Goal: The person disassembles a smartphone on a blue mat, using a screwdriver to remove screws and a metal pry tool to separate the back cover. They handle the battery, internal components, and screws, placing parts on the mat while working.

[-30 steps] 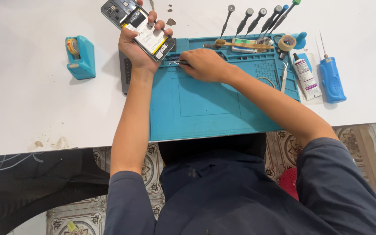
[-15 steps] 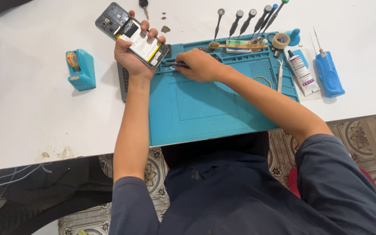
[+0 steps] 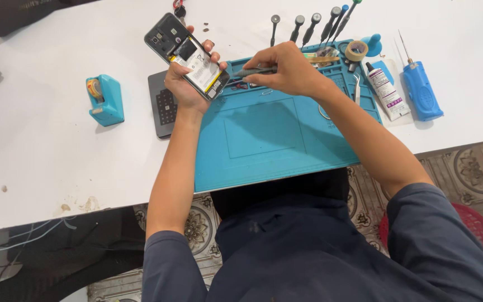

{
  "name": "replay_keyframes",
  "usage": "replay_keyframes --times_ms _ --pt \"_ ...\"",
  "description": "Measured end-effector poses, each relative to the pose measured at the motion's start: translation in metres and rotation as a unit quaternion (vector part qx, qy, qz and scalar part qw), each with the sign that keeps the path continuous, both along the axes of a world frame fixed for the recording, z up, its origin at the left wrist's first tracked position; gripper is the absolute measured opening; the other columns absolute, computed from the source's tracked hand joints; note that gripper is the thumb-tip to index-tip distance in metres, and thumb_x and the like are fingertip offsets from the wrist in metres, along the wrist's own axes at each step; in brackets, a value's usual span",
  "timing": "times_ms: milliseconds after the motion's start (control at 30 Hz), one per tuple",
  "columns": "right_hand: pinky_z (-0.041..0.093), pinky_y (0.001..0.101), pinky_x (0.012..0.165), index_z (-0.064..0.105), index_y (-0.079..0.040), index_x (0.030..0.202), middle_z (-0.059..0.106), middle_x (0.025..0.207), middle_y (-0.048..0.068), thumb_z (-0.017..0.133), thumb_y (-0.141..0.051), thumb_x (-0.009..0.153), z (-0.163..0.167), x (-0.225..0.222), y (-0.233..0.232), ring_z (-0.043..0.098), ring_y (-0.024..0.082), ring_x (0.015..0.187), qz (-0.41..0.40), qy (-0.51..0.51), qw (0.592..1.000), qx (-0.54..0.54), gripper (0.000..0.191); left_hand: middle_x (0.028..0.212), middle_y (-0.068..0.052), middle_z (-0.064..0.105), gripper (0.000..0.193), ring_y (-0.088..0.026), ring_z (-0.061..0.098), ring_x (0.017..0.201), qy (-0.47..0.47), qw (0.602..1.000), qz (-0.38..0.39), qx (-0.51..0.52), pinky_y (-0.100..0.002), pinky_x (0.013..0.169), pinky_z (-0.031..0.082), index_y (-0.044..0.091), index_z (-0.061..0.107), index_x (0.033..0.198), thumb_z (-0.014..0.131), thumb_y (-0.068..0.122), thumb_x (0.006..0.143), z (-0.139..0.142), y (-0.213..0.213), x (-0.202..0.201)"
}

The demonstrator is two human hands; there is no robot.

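Our left hand (image 3: 188, 84) grips the opened phone (image 3: 188, 51) by its long edges, tilted. Our right hand (image 3: 289, 70), just beside it, pinches a thin screwdriver (image 3: 252, 71) aimed at the phone's lower end. We judge the phone light, rigid, internals fragile: hold edges only. Beyond stand spare screwdrivers (image 3: 314, 25).

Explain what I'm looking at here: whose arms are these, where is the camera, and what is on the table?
The camera sits on a person's head and looks down, so both arms are the wearer's own. The left hand holds an opened smartphone, its back cover off. The right hand holds a screwdriver, tip towards the phone's lower end. Below lies a teal repair mat on a white table. Around it: a row of screwdrivers, a tape roll, a glue tube, a blue electric screwdriver and a teal tape dispenser.
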State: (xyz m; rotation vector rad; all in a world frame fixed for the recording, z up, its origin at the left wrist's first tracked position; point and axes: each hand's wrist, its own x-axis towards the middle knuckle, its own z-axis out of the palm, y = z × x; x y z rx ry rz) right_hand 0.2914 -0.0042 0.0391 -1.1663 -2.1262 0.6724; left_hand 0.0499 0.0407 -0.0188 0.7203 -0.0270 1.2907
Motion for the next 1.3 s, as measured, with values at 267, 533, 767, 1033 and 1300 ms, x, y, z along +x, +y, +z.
replay_keyframes --times_ms 267,533,767,1033,1300 --pt "0.041 0.0205 0.055 0.078 -0.003 0.111 0.070 0.075 0.002 0.077 -0.021 0.099 0.035 0.016 -0.026 0.057 0.003 0.062 0.037 0.050 0.997 0.038 0.021 0.137 -0.014 0.053 0.064 -0.027 0.059 0.123 0.100 0.995 0.026 -0.002 -0.050 0.113 0.054 0.015 0.033 0.154 0.046 0.022 0.091 -0.010 -0.014 0.020" --pt "0.039 0.0188 0.057 0.077 -0.002 0.109 0.066 0.080 -0.002 0.083 -0.012 0.090 0.034 0.072 -0.102 0.055 0.002 0.068 -0.040 0.142 0.989 0.004 0.022 0.145 -0.012 0.057 0.058 -0.022 0.053 0.135 0.446 0.867 0.202 0.090 -0.044 0.115 0.046 0.007 0.034 0.157 0.064 0.027 0.112 -0.007 -0.095 0.042" --pt "0.045 0.0167 0.058 0.074 -0.001 0.112 0.067 0.083 -0.003 0.079 -0.006 0.093 0.012 0.072 -0.120 0.058 0.000 0.070 -0.089 0.167 0.978 -0.089 0.020 0.122 -0.009 0.065 0.064 -0.018 0.071 0.108 0.409 0.901 0.097 -0.104 -0.038 0.083 0.067 0.005 0.042 0.151 0.071 0.011 0.095 0.003 -0.137 0.024" --pt "0.052 0.0184 0.067 0.073 0.002 0.109 0.071 0.094 0.005 0.081 -0.003 0.093 0.024 0.075 -0.112 0.065 0.006 0.080 -0.050 0.125 0.991 0.006 0.019 0.106 -0.006 0.075 0.070 -0.022 0.080 0.093 0.582 0.752 0.300 0.077 -0.028 0.076 0.063 -0.002 0.048 0.136 0.089 0.018 0.083 0.019 -0.146 0.002" --pt "0.062 0.0301 0.082 0.064 0.005 0.117 0.076 0.116 0.015 0.072 0.002 0.103 0.006 0.058 -0.110 0.077 0.019 0.100 -0.027 0.132 0.991 0.018 0.017 0.109 -0.015 0.060 0.084 -0.033 0.053 0.101 0.821 0.417 0.363 0.143 -0.046 0.083 0.050 -0.004 0.064 0.119 0.087 0.061 0.071 0.012 -0.157 -0.010"
